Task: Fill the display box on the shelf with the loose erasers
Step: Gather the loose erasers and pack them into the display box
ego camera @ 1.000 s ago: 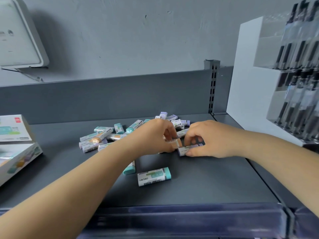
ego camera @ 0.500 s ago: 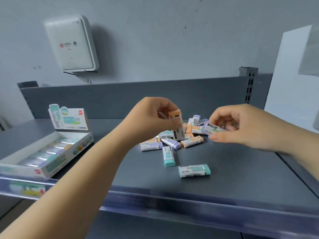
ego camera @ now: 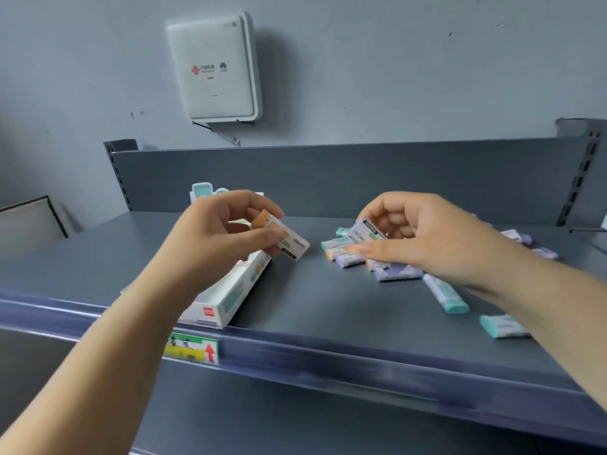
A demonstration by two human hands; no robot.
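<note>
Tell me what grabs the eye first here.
Two hands over the grey shelf: the left hand pinches an orange-tipped eraser above the display box, the right hand holds another eraser above the loose pile. A white wall unit hangs behind.

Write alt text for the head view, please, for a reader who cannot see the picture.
A person's left hand holds an orange eraser above the display box on a grey shelf, while the right hand pinches a purple eraser over a pile of loose erasers. A white device hangs on the wall behind.
</note>
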